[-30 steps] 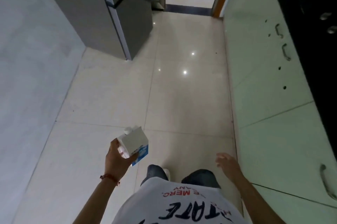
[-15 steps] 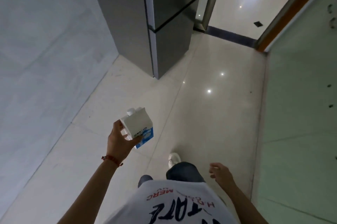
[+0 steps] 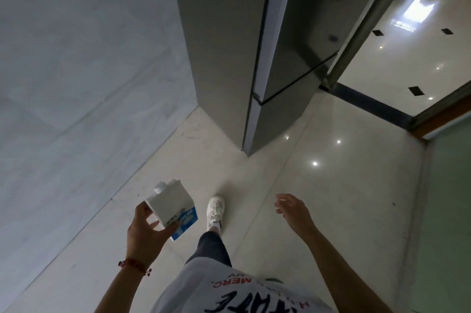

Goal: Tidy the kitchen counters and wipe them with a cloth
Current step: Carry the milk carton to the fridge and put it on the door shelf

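At six o'clock a white printed shirt [image 3: 237, 295] is filling the bottom edge, its lettering upside down and cut off by the frame. At seven o'clock the left hand [image 3: 146, 233] is gripping a white and blue carton [image 3: 173, 207] from below, fingers wrapping its lower side and hiding part of the blue print; the carton is tilting, its round cap pointing toward eleven o'clock. The label text is too small to read. At five o'clock the right hand [image 3: 293, 212] is hanging empty, fingers loosely spread, well apart from the carton. Between the hands a white shoe [image 3: 215, 210] is stepping on the glossy tiled floor [image 3: 331, 198]. At twelve o'clock a grey refrigerator [image 3: 254, 45] is standing, its top cut off. At two o'clock a doorway [image 3: 407, 45] is opening onto another room, mostly out of view.
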`<state>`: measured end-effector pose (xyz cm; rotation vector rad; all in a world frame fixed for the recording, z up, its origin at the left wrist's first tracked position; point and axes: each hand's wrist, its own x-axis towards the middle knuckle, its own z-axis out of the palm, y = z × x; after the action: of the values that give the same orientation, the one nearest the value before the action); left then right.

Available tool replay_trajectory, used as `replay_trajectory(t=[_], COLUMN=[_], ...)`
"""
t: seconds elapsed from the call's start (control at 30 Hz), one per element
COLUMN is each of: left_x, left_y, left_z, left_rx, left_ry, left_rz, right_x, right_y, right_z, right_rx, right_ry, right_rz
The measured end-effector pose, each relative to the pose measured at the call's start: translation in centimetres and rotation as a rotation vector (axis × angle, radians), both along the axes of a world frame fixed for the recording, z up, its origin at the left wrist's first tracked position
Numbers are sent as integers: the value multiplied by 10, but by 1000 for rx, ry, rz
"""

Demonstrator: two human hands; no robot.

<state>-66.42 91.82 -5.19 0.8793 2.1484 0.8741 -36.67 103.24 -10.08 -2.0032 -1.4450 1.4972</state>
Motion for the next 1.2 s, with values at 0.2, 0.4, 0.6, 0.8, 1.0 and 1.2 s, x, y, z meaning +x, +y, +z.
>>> replay_trajectory(t=[0.2,0.4,0.6,0.8,1.0,1.2], left_x=[-52,-72,-57,-36,-29,-29], left_y=[140,269,332,359,369,365], left_z=[15,53,90,119,126,128], left_rx=[52,142,258,340,346,318], left_ry=[38,19,-27,-58,-69,-50], left_rz=[-138,-273,-288,-310,-289,-274], right_x=[-66,-109,-135,-153,-157,-156], right_y=[103,189,296,379,411,417], right_z=[24,78,169,231,243,240], right_rx=[60,303,943,1250,1321,1392], right_ry=[29,42,30,-61,-167,-242], right_rz=[-55,-207,-419,-522,-603,-627])
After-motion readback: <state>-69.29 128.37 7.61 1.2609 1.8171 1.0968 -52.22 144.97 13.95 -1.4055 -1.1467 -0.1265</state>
